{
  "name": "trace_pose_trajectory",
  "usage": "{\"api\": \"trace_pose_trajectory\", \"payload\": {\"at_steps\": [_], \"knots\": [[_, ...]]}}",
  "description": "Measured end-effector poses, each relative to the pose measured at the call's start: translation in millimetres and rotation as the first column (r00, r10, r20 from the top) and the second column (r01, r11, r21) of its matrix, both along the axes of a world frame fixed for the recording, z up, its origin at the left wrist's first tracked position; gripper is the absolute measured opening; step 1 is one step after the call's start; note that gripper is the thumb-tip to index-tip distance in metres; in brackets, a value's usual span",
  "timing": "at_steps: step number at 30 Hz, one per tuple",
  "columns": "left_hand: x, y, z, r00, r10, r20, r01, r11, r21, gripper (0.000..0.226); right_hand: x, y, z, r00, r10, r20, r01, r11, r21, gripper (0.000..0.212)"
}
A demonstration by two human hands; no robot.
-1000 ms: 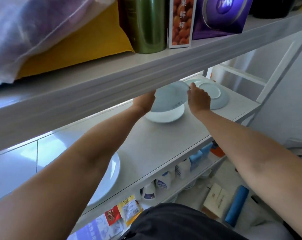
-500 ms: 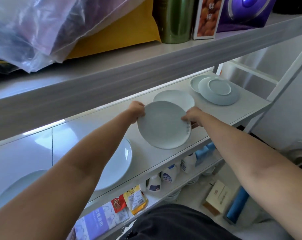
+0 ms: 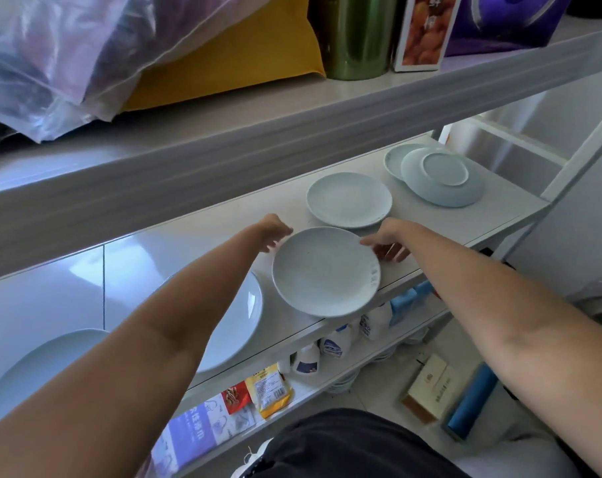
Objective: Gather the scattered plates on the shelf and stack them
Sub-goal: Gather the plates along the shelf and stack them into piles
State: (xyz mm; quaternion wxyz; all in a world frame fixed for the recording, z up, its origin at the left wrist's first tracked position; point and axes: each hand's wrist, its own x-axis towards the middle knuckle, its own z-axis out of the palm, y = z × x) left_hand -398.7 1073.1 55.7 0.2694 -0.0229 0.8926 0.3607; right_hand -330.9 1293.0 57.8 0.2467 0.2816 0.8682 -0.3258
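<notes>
I hold a pale grey plate (image 3: 325, 270) level above the front edge of the white middle shelf (image 3: 499, 208). My left hand (image 3: 275, 232) grips its far-left rim. Thumb on top and fingers underneath, my right hand (image 3: 385, 243) holds the far-right rim. Behind it a similar plate (image 3: 349, 200) lies flat on the shelf. Further right an upside-down plate (image 3: 442, 175) leans on another small plate (image 3: 394, 157). A large white plate (image 3: 241, 322) lies to the left, partly hidden by my left forearm, and another large plate (image 3: 34, 367) lies at the far left.
The upper shelf's thick front edge (image 3: 292, 132) overhangs the plates; on it stand plastic bags (image 3: 68, 56), a green flask (image 3: 356, 32) and boxes. The lower shelf holds bottles (image 3: 330, 343) and snack packets (image 3: 268, 391). A box and a blue roll (image 3: 472, 398) lie on the floor.
The plate came off the one behind it and travelled toward me and left, held in both hands. It now sits lower, near the shelf's front edge.
</notes>
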Motion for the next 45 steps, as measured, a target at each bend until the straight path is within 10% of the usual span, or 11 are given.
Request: {"api": "trace_pose_trajectory", "payload": {"at_steps": [5,17,24,30,45], "knots": [[-15.5,20.7,10.3,0.984,0.179,0.015,-0.179,0.961,0.211,0.025,-15.4,24.3,15.8,0.928,-0.237,-0.288,0.253,0.967,0.02,0.049],[-23.2,80.0,12.3,0.879,0.31,0.361,-0.463,0.733,0.499,0.044,-43.3,40.6,2.2,0.813,-0.565,-0.141,0.427,0.743,-0.514,0.039],[-32.8,84.1,4.0,0.879,0.343,0.33,-0.464,0.773,0.432,0.008,-58.2,51.7,-8.0,0.848,-0.513,-0.134,0.374,0.758,-0.533,0.038],[-40.5,77.4,5.5,0.887,0.384,0.255,-0.456,0.813,0.362,0.021,-62.5,61.5,-10.4,0.871,-0.48,-0.106,0.375,0.788,-0.489,0.013],[-33.8,9.0,43.8,0.957,0.086,0.277,-0.123,0.985,0.12,0.016,-41.3,37.2,8.6,0.92,-0.293,-0.259,0.221,0.936,-0.274,0.056]]}}
